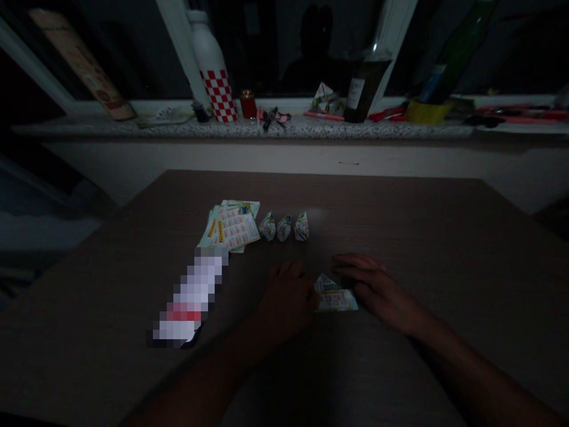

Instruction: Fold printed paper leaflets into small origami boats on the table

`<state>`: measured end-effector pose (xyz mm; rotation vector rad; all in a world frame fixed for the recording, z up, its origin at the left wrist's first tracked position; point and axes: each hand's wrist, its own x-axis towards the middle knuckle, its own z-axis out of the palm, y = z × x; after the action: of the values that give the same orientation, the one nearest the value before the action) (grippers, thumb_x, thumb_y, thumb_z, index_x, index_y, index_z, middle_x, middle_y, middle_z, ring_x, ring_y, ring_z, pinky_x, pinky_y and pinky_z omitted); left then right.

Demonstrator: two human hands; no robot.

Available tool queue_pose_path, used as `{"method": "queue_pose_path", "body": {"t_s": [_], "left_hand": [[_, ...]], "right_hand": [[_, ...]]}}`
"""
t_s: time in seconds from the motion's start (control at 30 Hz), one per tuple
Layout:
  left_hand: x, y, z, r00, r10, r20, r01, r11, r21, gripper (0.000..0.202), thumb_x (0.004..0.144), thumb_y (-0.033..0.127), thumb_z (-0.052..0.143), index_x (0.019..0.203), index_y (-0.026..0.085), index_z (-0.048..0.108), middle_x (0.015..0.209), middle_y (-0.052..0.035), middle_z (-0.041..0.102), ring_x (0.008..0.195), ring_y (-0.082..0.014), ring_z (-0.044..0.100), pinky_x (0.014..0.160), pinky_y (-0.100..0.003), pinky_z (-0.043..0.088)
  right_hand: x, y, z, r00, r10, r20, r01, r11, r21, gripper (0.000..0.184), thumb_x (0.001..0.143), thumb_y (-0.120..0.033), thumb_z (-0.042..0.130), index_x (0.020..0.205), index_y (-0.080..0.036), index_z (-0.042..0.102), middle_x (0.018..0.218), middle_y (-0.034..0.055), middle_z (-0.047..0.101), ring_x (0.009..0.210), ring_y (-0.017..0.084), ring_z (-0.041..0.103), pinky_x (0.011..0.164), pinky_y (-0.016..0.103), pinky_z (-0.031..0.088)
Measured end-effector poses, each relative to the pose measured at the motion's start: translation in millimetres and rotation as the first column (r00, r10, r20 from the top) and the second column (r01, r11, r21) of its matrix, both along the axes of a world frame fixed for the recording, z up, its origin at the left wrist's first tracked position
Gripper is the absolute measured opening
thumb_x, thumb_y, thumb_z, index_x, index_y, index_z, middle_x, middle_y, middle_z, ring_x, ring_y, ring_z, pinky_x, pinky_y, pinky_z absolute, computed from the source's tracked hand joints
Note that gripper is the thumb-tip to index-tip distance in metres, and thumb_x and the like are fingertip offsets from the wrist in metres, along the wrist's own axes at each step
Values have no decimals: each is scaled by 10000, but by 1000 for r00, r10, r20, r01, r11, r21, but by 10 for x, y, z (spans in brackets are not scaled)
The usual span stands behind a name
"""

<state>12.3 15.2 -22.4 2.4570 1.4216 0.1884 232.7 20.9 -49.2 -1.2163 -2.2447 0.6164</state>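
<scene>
A partly folded printed paper (334, 295) lies on the brown table (422, 225) between my hands. My left hand (287, 299) rests on its left edge, fingers curled down on the paper. My right hand (376, 287) lies over its right side, fingers stretched flat and pressing on it. Beyond the hands stand three small folded paper pieces (284, 227) in a row. A stack of printed paper sheets (231, 228) lies to their left. The scene is very dim.
A blurred-out long object (191, 299) lies on the table left of my hands. On the stone windowsill (133, 127) behind stand a white bottle with red checks (216, 71), a dark bottle (364, 83), a green bottle (453, 53), a yellow tape roll (427, 111) and small clutter.
</scene>
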Motion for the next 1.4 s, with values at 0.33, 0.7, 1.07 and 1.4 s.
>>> {"method": "queue_pose_path", "body": {"t_s": [0.33, 0.7, 1.07, 1.4], "left_hand": [[-21, 8, -33, 993, -70, 99, 66, 997, 47, 110, 841, 244, 541, 840, 158, 609, 1050, -83, 572, 989, -251, 486, 828, -396, 382], [32, 10, -29, 724, 277, 631, -113, 951, -286, 161, 783, 277, 647, 884, 182, 564, 825, -4, 617, 784, -162, 586, 701, -267, 437], [77, 26, -53, 352, 538, 766, 69, 801, -595, 354, 658, 202, 767, 947, 164, 567, 863, -30, 691, 776, -166, 639, 666, -244, 463], [-17, 53, 23, 361, 526, 770, 241, 746, -621, 400, 793, 225, 646, 1185, 167, 593, 940, -53, 718, 818, -169, 651, 745, -273, 470]], "right_hand": [[-239, -83, -12, 1000, -25, 13, 24, 999, 37, 457, 750, -211, 658, 1200, -211, 579, 1279, 117, 558, 1201, 299, 475, 1012, 491, 347], [-333, -128, 85, 667, -409, -623, 47, 857, -513, 417, 701, -270, 748, 1034, -224, 502, 660, -40, 632, 583, 128, 605, 551, 242, 475], [-392, -182, 142, 592, -443, -673, 77, 863, -499, 345, 683, -225, 763, 921, -225, 513, 629, -45, 655, 567, 115, 626, 545, 218, 491], [-309, -159, 212, 620, -435, -653, 137, 880, -456, 367, 682, -275, 771, 931, -226, 507, 636, -32, 664, 552, 136, 636, 532, 245, 522]]}}
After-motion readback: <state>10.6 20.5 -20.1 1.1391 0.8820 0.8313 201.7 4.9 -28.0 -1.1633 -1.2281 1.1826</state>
